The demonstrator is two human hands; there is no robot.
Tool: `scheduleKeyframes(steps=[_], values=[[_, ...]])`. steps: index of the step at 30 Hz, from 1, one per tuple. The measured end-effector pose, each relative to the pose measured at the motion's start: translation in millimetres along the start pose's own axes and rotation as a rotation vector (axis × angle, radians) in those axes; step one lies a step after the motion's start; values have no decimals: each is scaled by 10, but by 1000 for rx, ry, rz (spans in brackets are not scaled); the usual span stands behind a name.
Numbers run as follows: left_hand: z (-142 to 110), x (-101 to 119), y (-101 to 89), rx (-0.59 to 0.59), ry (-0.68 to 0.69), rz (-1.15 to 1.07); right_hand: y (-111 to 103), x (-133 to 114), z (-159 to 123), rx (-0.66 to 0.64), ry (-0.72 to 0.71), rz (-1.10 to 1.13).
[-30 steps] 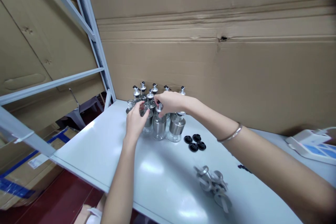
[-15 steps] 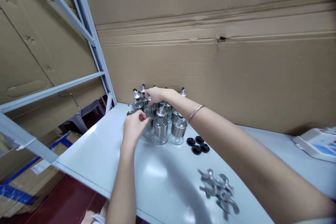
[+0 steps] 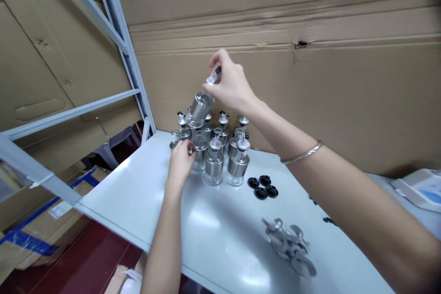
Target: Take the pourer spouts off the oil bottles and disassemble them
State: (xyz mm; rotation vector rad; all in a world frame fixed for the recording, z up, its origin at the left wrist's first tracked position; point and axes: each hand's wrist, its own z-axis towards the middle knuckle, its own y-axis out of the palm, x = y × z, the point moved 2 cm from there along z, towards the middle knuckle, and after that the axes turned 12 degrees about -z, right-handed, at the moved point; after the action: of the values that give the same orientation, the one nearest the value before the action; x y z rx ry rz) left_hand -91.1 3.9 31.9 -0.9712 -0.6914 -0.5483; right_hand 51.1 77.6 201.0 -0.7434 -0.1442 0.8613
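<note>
My right hand [image 3: 230, 80] grips a glass oil bottle [image 3: 200, 109] by its pour spout. The bottle has a metal sleeve and hangs tilted above the others. My left hand [image 3: 181, 161] is low at the front left of the group, fingers curled together beside a glass bottle without a spout [image 3: 200, 154]. Whatever those fingers hold, if anything, is hidden. Just to the right stand two upright spouted bottles, a nearer one [image 3: 214, 165] and another [image 3: 237, 165]. Several more bottles are behind them, some partly hidden.
Several black round caps [image 3: 261, 192] lie right of the bottles. Nearer me is a pile of curved metal pieces [image 3: 291, 245]. Cardboard [image 3: 310, 92] backs the white table [image 3: 138, 202]. A grey metal rack post [image 3: 132, 64] rises at left. A white device [image 3: 422, 188] sits far right.
My right hand has risen from among the bottles and moved right, lifting one spouted bottle above the group. My left hand has stayed low beside the bottles, shifting slightly.
</note>
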Motion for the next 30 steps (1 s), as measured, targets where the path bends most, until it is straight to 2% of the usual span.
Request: scheduleKeyframes(steps=[3,6,9,14,16,22,24,30], values=[[15,-30,89,34,-34,-19,-147,-34,-23,87,-11,89],[22,-47,144,27,-62,-70,-176,-90,-68,45,-43,112],[20,-64,73,69,-102,-107,-125,-143,-123,-18,-35,79],[23,-107,-218,414,-177,-111,76,-172,-185,-174,-16,11],[39,-131,-258,465,-153,-123,187,-166,-187,-260,-34,-1],[72,-286,-133,277,-114,-171,583,-175,-189,-552,-103,-133],[68,-329,-111,246,-121,-167,701,-193,-208,-625,-126,-154],[42,-356,-167,317,-198,-113,859,-233,-216,-769,-176,-158]])
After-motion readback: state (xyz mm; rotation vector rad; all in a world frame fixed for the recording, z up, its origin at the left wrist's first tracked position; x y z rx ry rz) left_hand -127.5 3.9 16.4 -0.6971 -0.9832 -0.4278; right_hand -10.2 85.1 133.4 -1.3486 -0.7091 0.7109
